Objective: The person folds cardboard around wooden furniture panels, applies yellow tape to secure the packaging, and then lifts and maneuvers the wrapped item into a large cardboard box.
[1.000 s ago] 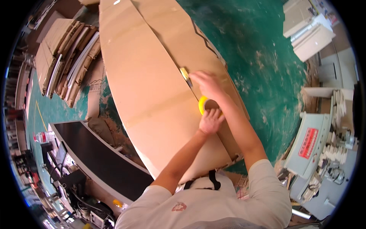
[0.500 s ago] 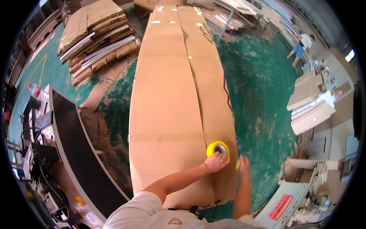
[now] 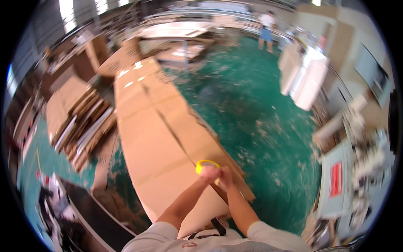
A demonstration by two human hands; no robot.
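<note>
- Over the near end of the long flattened cardboard sheet (image 3: 155, 143), both hands meet at a yellow tape roll (image 3: 206, 164).
- Left hand (image 3: 210, 172) is clenched on the roll's near rim, seemingly holding it up off the board.
- Right hand (image 3: 226, 177) sits just beside it, touching; its grip is blurred, so I cannot tell.
- Along the cardboard's dark centre seam, the roll sits at the near end.
</note>
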